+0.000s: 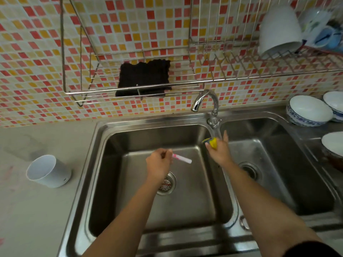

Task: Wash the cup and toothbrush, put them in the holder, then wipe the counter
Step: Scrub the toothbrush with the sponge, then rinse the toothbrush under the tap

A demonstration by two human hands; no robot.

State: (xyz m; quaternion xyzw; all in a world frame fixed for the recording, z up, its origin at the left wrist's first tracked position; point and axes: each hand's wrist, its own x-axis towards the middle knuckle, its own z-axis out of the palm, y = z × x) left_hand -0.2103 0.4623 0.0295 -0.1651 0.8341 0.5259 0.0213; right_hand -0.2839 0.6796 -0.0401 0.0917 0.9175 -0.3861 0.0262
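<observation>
The cup is sitting on the table, left of the sink and apart from it. The left grip is holding the toothbrush over the left basin, behind the drain strainer. The right grip is holding a sponge at the divider between the basins, before the faucet. A cloth is lying in the wall rack above; bowls are sitting right of the sink

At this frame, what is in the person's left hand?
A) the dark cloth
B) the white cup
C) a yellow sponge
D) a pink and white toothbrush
D: the left hand holds the pink and white toothbrush over the left basin, while the yellow sponge is in the right hand and the white cup is on the counter.
</observation>
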